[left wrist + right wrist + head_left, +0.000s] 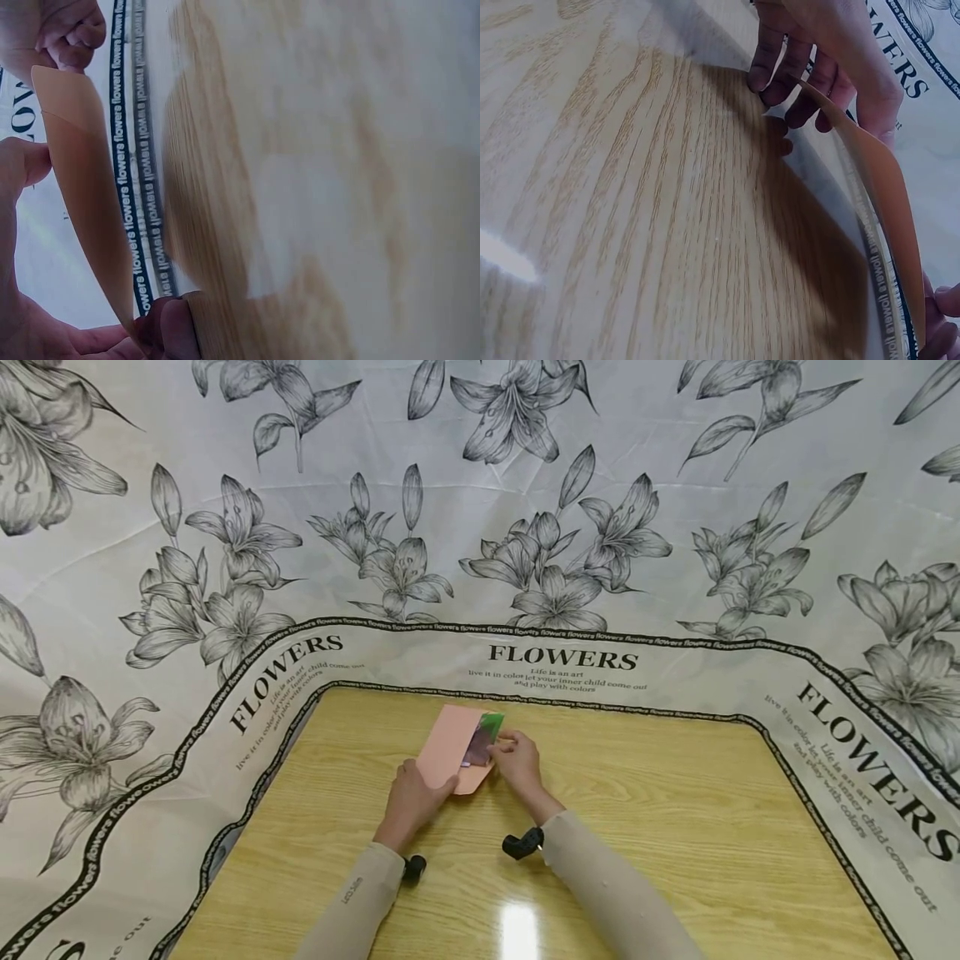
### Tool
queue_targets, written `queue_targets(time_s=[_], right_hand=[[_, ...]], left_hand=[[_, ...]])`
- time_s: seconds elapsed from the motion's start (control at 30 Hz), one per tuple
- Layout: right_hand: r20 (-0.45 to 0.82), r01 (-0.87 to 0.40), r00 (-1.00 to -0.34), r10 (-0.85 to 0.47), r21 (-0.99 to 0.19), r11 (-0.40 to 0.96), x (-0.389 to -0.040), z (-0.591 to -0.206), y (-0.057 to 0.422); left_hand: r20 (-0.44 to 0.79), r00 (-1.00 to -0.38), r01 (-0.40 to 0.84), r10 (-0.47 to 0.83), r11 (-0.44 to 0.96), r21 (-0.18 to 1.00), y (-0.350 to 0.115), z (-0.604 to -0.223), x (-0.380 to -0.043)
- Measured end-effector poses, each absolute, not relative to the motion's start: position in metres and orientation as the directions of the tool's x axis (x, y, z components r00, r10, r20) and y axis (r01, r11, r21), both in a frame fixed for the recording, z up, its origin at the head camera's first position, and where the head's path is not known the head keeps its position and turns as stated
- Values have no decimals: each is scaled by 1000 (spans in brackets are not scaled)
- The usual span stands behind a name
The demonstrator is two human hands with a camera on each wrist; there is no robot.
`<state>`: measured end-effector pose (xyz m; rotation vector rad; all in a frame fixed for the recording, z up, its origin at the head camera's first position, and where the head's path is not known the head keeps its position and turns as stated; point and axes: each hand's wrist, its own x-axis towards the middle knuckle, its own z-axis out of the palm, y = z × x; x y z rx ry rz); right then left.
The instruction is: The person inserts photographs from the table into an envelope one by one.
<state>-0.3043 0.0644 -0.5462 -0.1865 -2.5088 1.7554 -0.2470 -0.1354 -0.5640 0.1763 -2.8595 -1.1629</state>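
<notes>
A pink envelope (448,739) is held raised over the table, tilted, its flap side turned to the right. My left hand (415,797) grips its lower left edge, thumb on the near face; the left wrist view shows that thumb and the fingers (176,330) on the envelope (82,165) from below. Out of the envelope's mouth shows part of a glossy card (482,743), green and dark purple; the rest is hidden inside. At the card's right edge, my right hand (519,764) pinches it with thumb and fingertips. In the right wrist view the right hand (832,52) is beside the envelope's end.
The wood-grain table (660,827) spreads under both hands, with a bright light reflection near its front. A white cloth (555,664) printed with flowers and lettering surrounds its back and sides. Black wrist devices (522,843) sit on both forearms.
</notes>
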Motion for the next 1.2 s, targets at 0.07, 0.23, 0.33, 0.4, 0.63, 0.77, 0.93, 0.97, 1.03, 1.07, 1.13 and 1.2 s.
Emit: queue_targets(time_s=[0.07, 0.23, 0.33, 0.4, 0.63, 0.77, 0.93, 0.97, 1.03, 1.07, 1.13, 1.2], right_hand=[[-9, 55, -991, 135, -938, 341, -306, -547, 63], [-25, 72, -991, 135, -931, 357, -309, -550, 59], [-32, 82, -990, 138, -924, 374, -309, -551, 57], [-36, 86, -990, 138, -921, 379, -309, -551, 55], [-35, 91, -989, 144, -907, 411, -312, -553, 50], [-50, 120, -985, 165, -883, 453, -313, -554, 46], [-65, 156, -980, 190, -843, 515, -314, -555, 42], [-63, 157, -979, 192, -837, 524, -314, -555, 41], [-54, 154, -979, 197, -825, 543, -314, -555, 40], [-44, 148, -979, 198, -820, 553, -314, -554, 39], [-23, 134, -980, 197, -811, 570, -313, -553, 38], [-9, 123, -981, 196, -807, 578, -313, -553, 37]], left_hand=[[1, -992, -91, -128, 709, 699, -136, -564, -247], [0, -992, -90, -125, 716, 692, -135, -565, -248], [-2, -992, -90, -123, 716, 692, -135, -564, -246], [-2, -992, -91, -124, 716, 692, -135, -563, -245], [14, -991, -85, -130, 718, 691, -135, -563, -247], [18, -992, -79, -126, 723, 686, -135, -565, -248], [14, -993, -77, -120, 722, 687, -135, -565, -249], [13, -993, -78, -119, 721, 689, -135, -566, -249], [9, -993, -81, -120, 721, 688, -135, -566, -248], [10, -993, -80, -120, 723, 686, -135, -566, -248], [15, -993, -77, -118, 727, 682, -135, -566, -248], [16, -993, -78, -121, 729, 680, -135, -566, -249]])
